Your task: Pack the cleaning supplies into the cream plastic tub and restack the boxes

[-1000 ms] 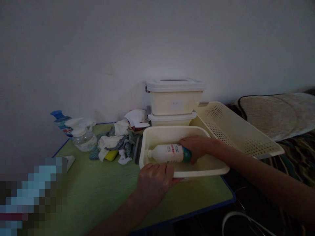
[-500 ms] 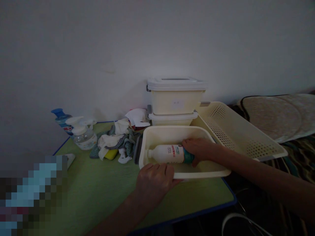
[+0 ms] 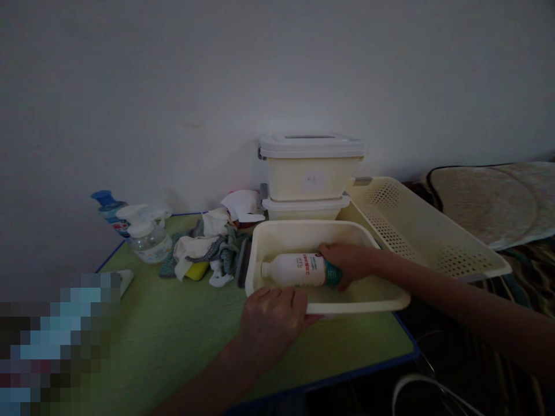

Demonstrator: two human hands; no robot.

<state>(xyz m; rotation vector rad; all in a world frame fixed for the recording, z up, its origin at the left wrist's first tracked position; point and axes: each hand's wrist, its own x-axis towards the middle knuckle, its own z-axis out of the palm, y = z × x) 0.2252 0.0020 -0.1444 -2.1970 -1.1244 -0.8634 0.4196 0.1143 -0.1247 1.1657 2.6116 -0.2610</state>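
Note:
A cream plastic bin (image 3: 312, 231) without a lid stands on the green table (image 3: 195, 323). My left hand (image 3: 273, 312) is wrapped over its near rim, towards the left corner. Inside the bin a white bottle (image 3: 295, 270) with red print and a teal end lies on its side, its cap pointing left. My right hand (image 3: 351, 264) reaches in from the right and has its fingers closed around the teal end of the bottle. The palm side of that hand is hidden.
Behind the bin are two stacked lidded boxes (image 3: 314, 176). A perforated cream basket (image 3: 425, 231) lies to the right, near a cushion (image 3: 494, 199). Crumpled cloths (image 3: 199, 248), a clear pump bottle (image 3: 150, 242) and a blue bottle (image 3: 110, 211) are on the left. A pixelated patch covers the lower left.
Almost nothing differs. Both hands keep their places on the bin rim and the bottle, and the view has shifted very slightly.

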